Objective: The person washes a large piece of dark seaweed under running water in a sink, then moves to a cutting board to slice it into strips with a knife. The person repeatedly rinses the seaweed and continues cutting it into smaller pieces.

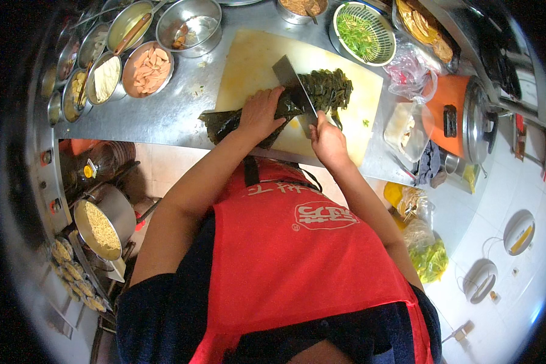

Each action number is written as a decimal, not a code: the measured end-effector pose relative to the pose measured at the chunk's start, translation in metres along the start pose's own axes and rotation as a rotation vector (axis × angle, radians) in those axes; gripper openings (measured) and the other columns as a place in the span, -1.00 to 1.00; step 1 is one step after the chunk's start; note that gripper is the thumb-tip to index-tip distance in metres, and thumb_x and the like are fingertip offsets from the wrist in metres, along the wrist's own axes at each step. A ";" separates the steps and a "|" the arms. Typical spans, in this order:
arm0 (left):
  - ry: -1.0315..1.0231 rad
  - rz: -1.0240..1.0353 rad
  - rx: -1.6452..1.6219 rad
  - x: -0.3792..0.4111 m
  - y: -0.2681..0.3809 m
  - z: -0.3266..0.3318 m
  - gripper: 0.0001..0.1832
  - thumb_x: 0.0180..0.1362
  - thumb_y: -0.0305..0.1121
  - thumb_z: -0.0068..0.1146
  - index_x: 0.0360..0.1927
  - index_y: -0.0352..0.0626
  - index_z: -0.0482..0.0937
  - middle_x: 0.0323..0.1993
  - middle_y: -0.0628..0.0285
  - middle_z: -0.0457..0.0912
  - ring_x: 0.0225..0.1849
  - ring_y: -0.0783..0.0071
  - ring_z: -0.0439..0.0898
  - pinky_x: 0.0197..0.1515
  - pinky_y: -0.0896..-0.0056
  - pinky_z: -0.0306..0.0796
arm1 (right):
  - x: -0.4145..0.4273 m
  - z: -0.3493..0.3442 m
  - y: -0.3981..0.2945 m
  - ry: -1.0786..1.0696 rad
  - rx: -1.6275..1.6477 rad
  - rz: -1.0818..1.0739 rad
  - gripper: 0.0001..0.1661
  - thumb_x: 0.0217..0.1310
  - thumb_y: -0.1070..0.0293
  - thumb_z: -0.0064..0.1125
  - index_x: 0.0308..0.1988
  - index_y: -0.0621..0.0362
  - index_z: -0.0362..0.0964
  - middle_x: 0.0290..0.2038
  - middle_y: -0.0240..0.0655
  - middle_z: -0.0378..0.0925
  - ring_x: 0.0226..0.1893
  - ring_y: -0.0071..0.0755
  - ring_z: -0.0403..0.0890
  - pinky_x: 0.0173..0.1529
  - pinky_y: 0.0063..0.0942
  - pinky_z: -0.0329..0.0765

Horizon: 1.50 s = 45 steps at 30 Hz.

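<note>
A dark green stack of kelp (227, 123) lies across a pale cutting board (255, 54), its left end hanging past the board onto the steel counter. My left hand (261, 113) presses down on it, fingers close to the blade. In my right hand (330, 139) is the handle of a Chinese cleaver (295, 84), whose wide blade stands on the kelp. To the right of the blade, cut kelp strips (327, 91) sit in a heap on the board. A small green scrap is near the board's right edge.
Metal bowls of ingredients, one with sliced sausage (151, 70), crowd the left of the counter (164, 116). A basket of chopped greens (364, 34) stands behind the board. Rightward are a plastic container (407, 129) and an orange pot (455, 107). A noodle pot (104, 223) stands lower left.
</note>
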State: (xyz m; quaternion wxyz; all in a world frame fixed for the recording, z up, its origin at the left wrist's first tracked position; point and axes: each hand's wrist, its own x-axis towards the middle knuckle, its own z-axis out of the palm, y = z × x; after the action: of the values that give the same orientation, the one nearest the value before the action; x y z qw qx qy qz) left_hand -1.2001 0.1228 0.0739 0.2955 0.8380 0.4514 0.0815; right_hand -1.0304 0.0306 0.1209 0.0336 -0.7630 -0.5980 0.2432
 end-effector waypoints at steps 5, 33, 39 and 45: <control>0.295 0.239 -0.067 -0.024 0.002 0.000 -0.38 -0.14 -0.27 0.32 0.05 -0.15 0.36 -0.04 0.06 0.45 0.08 0.05 0.36 0.15 0.02 0.23 | 0.000 0.003 0.002 0.029 0.020 0.006 -0.69 0.20 0.34 -0.01 -0.07 0.18 0.23 -0.44 0.09 0.53 -0.42 0.23 0.55 -0.32 0.02 0.48; 0.339 0.382 -0.030 -0.021 -0.026 0.062 -0.78 -0.02 -0.38 0.03 -0.23 0.01 0.53 0.00 0.26 0.43 0.04 0.13 0.36 0.13 0.00 0.20 | 0.000 -0.032 -0.005 -0.280 -0.111 -0.094 -0.80 0.23 0.44 -0.15 -0.13 0.21 0.17 -0.43 0.06 0.52 -0.39 0.16 0.59 -0.32 -0.01 0.49; 0.326 0.381 0.015 -0.019 -0.021 0.054 -0.74 -0.01 -0.36 0.02 -0.18 -0.01 0.54 0.00 0.24 0.43 0.07 0.15 0.34 0.16 0.02 0.18 | 0.077 -0.015 -0.055 -0.174 -0.045 -0.178 -0.77 0.11 0.50 -0.09 -0.17 0.24 0.18 -0.40 0.10 0.53 -0.32 0.24 0.56 -0.23 0.05 0.48; 0.337 0.395 -0.049 -0.021 -0.022 0.058 -0.73 -0.01 -0.39 0.05 -0.17 -0.02 0.55 0.01 0.24 0.43 0.08 0.15 0.34 0.16 0.01 0.19 | 0.026 -0.013 -0.019 -0.228 -0.200 -0.160 -0.76 0.13 0.49 -0.11 -0.15 0.25 0.21 -0.43 0.09 0.54 -0.39 0.13 0.61 -0.32 -0.02 0.52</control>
State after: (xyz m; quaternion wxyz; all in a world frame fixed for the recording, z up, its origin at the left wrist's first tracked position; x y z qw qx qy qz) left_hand -1.2049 0.0910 0.0172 0.2147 0.8772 0.3195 0.2869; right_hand -1.0382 0.0633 0.1299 -0.0915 -0.6799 -0.6780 0.2640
